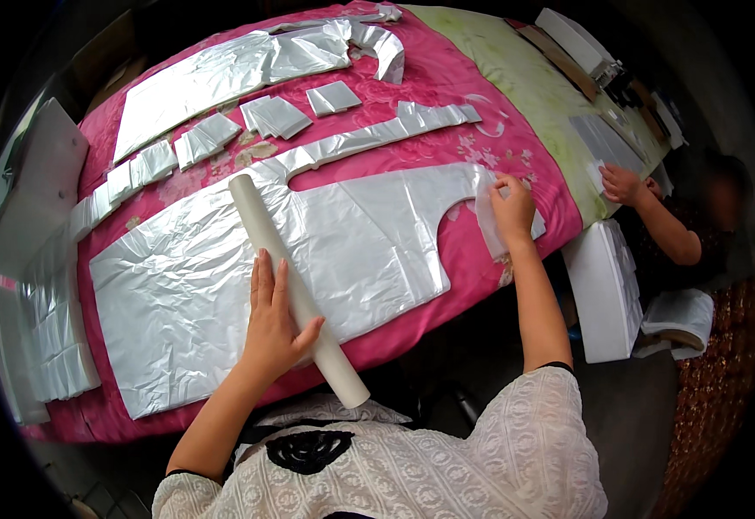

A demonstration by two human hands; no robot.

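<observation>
A large sheet of thin, shiny white plastic (178, 294), with curved cut-outs and strap-like ends, lies spread in front of me. Across it, at a slant, rests a long pale tube (286, 277), its near end jutting past the bed's edge. My left hand (275, 324) lies along the tube's left side, fingers stretched out and thumb against it. Over at the right end of the sheet, my right hand (512, 212) pinches a thin, see-through strap (487, 216) of the plastic between thumb and fingers.
The pink flowered bedcover (559, 186) carries several small folded white packets (278, 117) and another plastic sheet (221, 78) farther back. White foam boxes stand at left (40, 190) and right (604, 294). At right, another person's hand (621, 183) works over a green cover (481, 52).
</observation>
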